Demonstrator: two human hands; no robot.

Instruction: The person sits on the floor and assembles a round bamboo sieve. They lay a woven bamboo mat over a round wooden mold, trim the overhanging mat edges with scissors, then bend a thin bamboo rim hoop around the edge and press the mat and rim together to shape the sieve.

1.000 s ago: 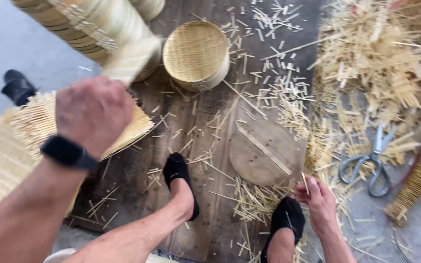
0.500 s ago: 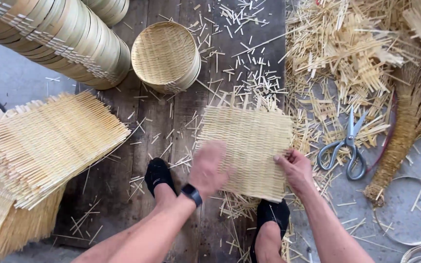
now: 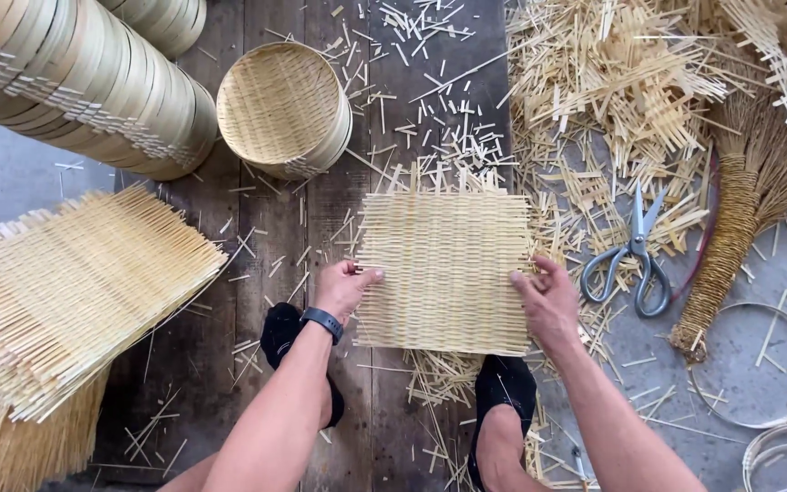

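— What is changed from a second ago?

— A woven bamboo mat (image 3: 446, 269) is now laid flat on the dark wooden boards (image 3: 275, 228), where a round wooden disc was seen lying bare before. That disc is no longer visible; it cannot be told from this view whether it is covered by the mat.

— How is the mat held?

— It is gripped at both side edges. The left hand (image 3: 343, 287) is set on the left edge, the fingers curled down onto the weave and partly closed. The right hand (image 3: 548, 301) is pressed on the right edge, the fingers bent over the rim of it. A black watch (image 3: 321, 322) is worn on the left wrist.

— And the surroundings?

— The mat is flanked below by two black-shod feet (image 3: 503, 387). A stack of similar mats (image 3: 75, 282) is kept well apart on the left, a round woven basket (image 3: 282, 107) above, and scissors (image 3: 635, 260) just beside on the right among loose bamboo offcuts (image 3: 612, 82).

— What is meant by the change?

— The mat is judged to be placed and squared for working.
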